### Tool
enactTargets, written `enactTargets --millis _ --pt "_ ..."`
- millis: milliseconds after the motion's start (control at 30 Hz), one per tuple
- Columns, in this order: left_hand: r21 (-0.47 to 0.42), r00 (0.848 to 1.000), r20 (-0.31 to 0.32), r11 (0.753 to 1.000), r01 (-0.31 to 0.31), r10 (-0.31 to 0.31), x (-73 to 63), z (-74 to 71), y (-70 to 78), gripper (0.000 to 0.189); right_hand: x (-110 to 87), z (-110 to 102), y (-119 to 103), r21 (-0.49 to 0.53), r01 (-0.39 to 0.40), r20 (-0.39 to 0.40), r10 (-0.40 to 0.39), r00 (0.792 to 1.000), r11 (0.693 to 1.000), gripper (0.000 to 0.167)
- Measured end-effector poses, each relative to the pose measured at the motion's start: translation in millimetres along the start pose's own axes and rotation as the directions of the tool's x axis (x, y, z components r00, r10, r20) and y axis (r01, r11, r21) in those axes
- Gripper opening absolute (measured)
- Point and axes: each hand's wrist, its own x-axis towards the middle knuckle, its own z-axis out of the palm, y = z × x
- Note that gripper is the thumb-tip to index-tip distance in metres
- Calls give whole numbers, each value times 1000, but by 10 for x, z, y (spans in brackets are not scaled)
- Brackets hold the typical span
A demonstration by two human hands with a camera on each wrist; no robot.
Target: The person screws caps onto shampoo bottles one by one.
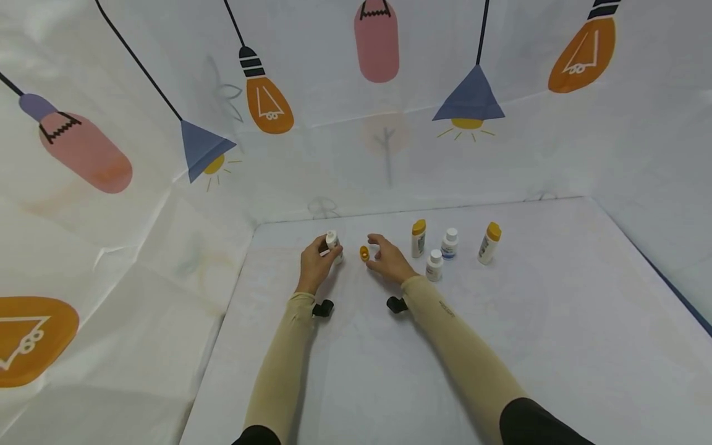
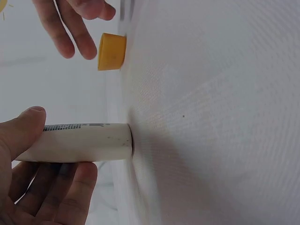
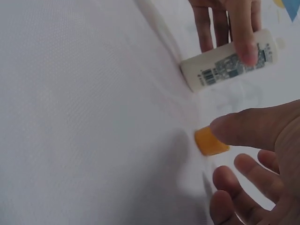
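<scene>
My left hand (image 1: pixel 316 266) grips an uncapped white bottle (image 2: pixel 84 145), thumb on one side and fingers on the other. The bottle's base meets the white table surface, and a printed label with a barcode faces the right wrist view. Just to its right, a yellow cap (image 2: pixel 111 52) stands on the table. My right hand (image 1: pixel 390 259) hovers beside that cap with thumb and fingers spread apart, nothing held between them. In the right wrist view the thumb (image 3: pixel 248 126) covers part of the cap; the left wrist view shows a small gap between fingers and cap.
Right of my right hand stand a yellow-capped bottle (image 1: pixel 418 238), two white-capped bottles (image 1: pixel 449 245) (image 1: pixel 434 266) and, farther right, another yellow-capped bottle (image 1: pixel 488 245). White sheeting printed with lamps (image 1: pixel 378 142) hangs behind and at both sides of the table (image 1: pixel 556 346).
</scene>
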Motion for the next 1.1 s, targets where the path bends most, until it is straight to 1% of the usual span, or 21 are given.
enactTargets --millis 267,400,633,733,867,1000,1100 --pt "-5 1000 -10 1000 -8 7 -1 -14 10 51 96 79 92 22 9 -12 -9 1000 1000 72" --pt "-15 1000 0 1000 5 -5 -2 0 -16 51 105 100 107 31 11 -4 -11 1000 999 73" --pt "-37 1000 1 999 28 -28 -8 29 -40 52 120 116 123 -32 -10 26 10 1000 999 72" --pt "-40 1000 1 999 31 -31 -10 32 -36 52 124 112 122 -61 -2 28 4 1000 998 69" --pt "-34 1000 0 999 20 -20 -4 31 -38 50 129 107 130 -92 13 32 -10 999 996 61" --pt "-33 1000 -5 999 11 -12 7 27 -44 50 134 97 139 -87 27 37 -24 999 996 55" --pt "-38 1000 -10 999 15 -15 16 25 -51 49 134 85 147 -68 41 36 -39 999 997 54"
